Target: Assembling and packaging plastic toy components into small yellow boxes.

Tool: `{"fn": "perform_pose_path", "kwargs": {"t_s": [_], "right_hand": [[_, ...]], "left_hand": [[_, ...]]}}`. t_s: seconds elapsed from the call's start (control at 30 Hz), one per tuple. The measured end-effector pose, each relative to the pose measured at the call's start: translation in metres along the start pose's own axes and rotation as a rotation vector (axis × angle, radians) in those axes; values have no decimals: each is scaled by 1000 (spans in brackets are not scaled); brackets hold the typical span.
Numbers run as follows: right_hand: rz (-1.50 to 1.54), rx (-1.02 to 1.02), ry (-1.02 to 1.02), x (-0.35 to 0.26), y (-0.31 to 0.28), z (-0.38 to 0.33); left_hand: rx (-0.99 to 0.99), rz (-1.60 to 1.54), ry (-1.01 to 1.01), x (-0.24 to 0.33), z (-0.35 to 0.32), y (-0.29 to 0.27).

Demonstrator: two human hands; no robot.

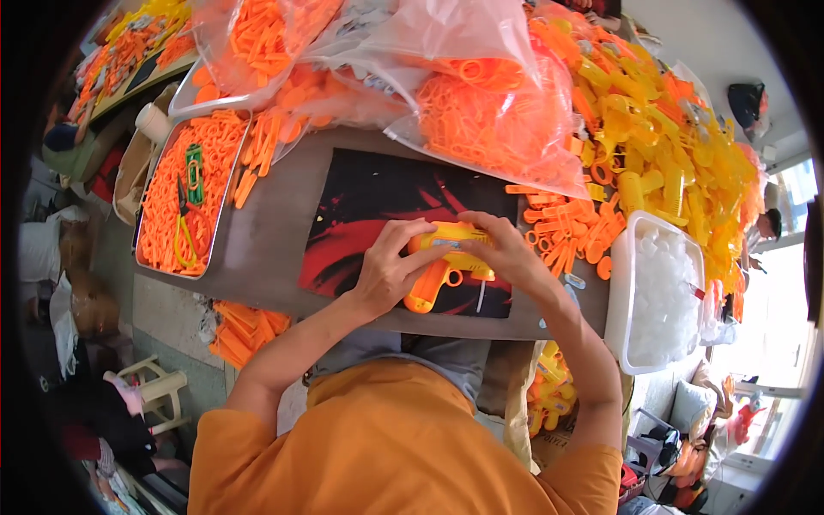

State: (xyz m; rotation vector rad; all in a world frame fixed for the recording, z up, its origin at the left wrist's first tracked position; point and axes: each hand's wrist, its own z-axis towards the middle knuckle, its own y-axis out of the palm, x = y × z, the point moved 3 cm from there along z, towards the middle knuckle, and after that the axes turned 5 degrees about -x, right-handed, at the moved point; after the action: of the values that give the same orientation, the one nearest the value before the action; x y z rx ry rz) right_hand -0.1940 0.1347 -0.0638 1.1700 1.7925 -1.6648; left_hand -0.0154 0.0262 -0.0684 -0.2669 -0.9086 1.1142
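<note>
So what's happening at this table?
A person in an orange shirt holds a yellow and orange plastic toy gun in both hands, left hand and right hand, above a black and red mat. Around it lie a tray of orange parts, bags of orange pieces and a white bin.

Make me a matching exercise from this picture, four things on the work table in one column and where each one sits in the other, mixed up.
Things
1. yellow and orange toy gun
2. metal tray of orange parts
3. white tub of clear pieces
4. clear bag of orange rings

Places
A. at the table's right edge
B. at the table's left edge
C. at the back of the table, beyond the dark mat
D. between the left hand and the right hand

Pairs: 1-D, 2-B, 3-A, 4-C
</note>
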Motion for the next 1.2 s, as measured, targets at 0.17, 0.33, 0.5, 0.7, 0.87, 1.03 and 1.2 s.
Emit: {"fn": "perform_pose_path", "kwargs": {"t_s": [0.17,0.33,0.5,0.7,0.87,1.03,1.2], "right_hand": [[-69,66,0,-6,-1,-11],[-273,111,-101,-22,8,-25],[309,253,-272,-44,40,-35],[148,765,399,43,-38,-90],[-496,1014,439,66,-57,-77],[-517,974,411,81,-63,-63],[-66,839,143,18,-64,-60]], "left_hand": [[12,-11,-7,1,3,2],[62,-901,-532,-32,-17,-9],[-226,-1111,-459,-3,-13,3],[-352,-589,-402,7,16,-36],[-478,152,-104,14,23,-29],[-518,193,-175,9,24,-17],[-513,3,-255,-7,30,-18]]}}
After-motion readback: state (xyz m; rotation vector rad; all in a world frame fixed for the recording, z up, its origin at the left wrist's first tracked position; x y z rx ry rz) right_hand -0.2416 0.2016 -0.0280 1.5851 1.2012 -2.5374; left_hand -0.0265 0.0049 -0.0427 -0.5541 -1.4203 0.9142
